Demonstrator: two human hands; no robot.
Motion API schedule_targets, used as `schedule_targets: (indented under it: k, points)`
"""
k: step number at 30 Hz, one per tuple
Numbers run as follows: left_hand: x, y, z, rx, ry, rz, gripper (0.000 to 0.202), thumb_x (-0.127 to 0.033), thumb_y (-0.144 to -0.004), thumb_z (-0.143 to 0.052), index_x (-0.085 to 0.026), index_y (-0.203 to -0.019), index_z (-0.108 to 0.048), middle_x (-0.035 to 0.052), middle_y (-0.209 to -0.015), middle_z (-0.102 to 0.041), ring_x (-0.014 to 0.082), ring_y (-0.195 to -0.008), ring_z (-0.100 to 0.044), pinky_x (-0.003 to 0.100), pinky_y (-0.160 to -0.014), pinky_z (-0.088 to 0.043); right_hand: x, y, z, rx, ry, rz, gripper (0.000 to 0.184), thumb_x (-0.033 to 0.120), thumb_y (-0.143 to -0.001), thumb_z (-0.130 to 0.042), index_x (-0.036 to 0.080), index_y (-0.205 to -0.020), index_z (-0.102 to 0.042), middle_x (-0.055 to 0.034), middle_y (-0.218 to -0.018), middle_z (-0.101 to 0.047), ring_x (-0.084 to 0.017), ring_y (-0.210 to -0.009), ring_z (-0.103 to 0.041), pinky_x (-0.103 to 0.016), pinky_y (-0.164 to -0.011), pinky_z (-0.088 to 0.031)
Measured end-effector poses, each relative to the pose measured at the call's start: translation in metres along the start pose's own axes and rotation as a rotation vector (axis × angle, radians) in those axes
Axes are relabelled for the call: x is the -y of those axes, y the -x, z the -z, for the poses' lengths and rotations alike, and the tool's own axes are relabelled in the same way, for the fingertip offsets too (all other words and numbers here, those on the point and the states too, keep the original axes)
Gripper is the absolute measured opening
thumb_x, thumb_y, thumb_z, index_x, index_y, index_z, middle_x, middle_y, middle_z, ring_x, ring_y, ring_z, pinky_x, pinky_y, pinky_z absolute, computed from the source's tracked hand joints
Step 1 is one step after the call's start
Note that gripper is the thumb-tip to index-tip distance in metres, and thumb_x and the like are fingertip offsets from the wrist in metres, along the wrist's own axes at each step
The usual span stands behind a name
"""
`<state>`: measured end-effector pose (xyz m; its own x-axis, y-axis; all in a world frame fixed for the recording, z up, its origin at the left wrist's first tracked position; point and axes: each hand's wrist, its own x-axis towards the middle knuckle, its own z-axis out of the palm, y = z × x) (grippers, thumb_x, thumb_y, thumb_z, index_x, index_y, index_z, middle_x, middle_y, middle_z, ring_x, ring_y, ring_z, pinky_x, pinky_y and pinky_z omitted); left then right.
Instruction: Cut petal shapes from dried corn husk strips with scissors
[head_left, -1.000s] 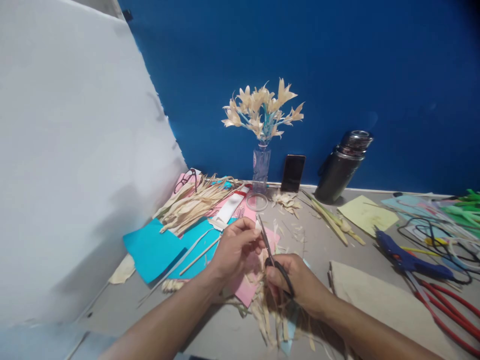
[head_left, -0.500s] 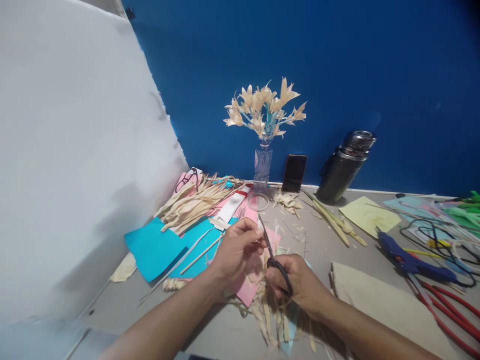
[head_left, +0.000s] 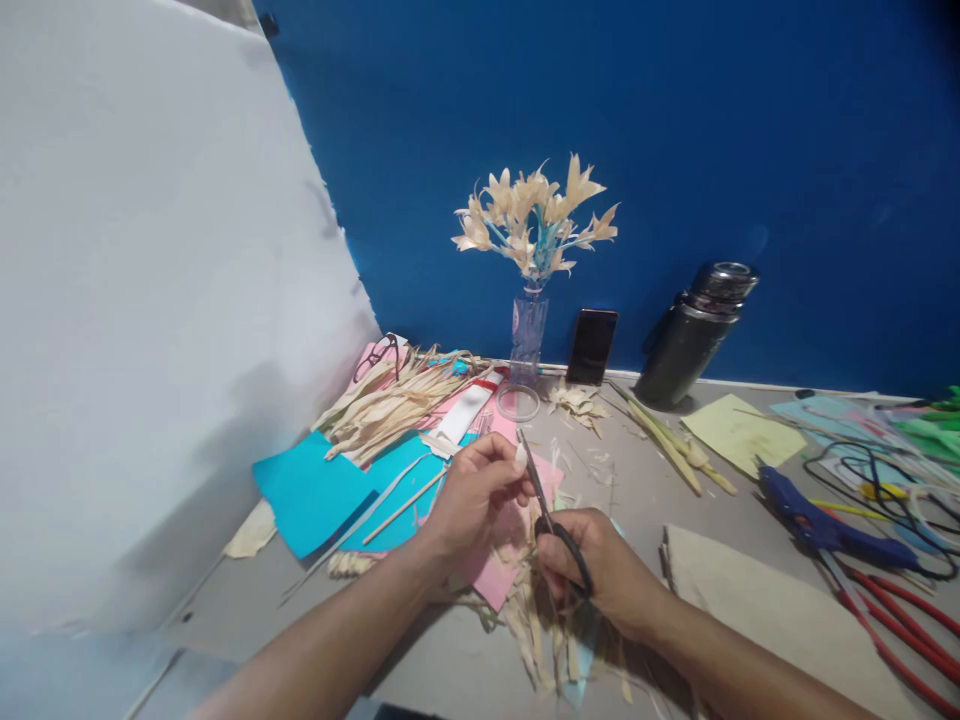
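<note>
Scissors (head_left: 537, 484), black-handled, one pair: the right hand (head_left: 592, 560) is gripping them aslant beside a small pale piece (head_left: 520, 457), which the left hand (head_left: 476, 490) is pinching over pink paper (head_left: 493, 584)

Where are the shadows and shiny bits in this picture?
Head view: soft grey shadow on the white panel; head view: bright glints on the flask's top; head view: dark shadow below the right hand.
</note>
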<state>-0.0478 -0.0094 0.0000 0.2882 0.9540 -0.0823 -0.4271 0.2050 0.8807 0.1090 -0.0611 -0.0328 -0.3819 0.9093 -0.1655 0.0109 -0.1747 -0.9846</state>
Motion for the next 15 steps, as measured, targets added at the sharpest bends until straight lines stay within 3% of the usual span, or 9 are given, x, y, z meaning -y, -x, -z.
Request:
schedule_targets:
  k: [6, 15]
  points:
    - [-0.0042, -0.0006, -0.0006, 0.033, -0.001, -0.034, 0.015, -0.017, -0.068, -0.068, -0.016, -0.065, -0.053, -0.0003, -0.060, -0.059, 0.0115, -0.055, -0.056, 0.023, -0.055, -0.042, -0.0012, -0.0006, -0.0014, -0.018, 0.004, -0.039, 0.052, 0.062, -0.073, -0.067, 0.016, -0.055, -0.050, 0.0007, -0.047, -0.052, -0.008, -0.041, -0.041, -0.021, -0.041, -0.029]
    - [-0.0082, -0.0019, -0.0006, 0.045, -0.008, -0.024, 0.014, -0.010, -0.066, -0.063, -0.016, -0.063, -0.052, -0.0022, -0.056, -0.055, 0.0112, -0.053, -0.056, 0.022, -0.054, -0.042, 0.0036, 0.0013, -0.0001, 0.023, 0.029, 0.014, 0.053, 0.063, -0.074, -0.066, 0.016, -0.055, -0.053, 0.0006, -0.048, -0.054, -0.008, -0.043, -0.042, -0.021, -0.044, -0.030]
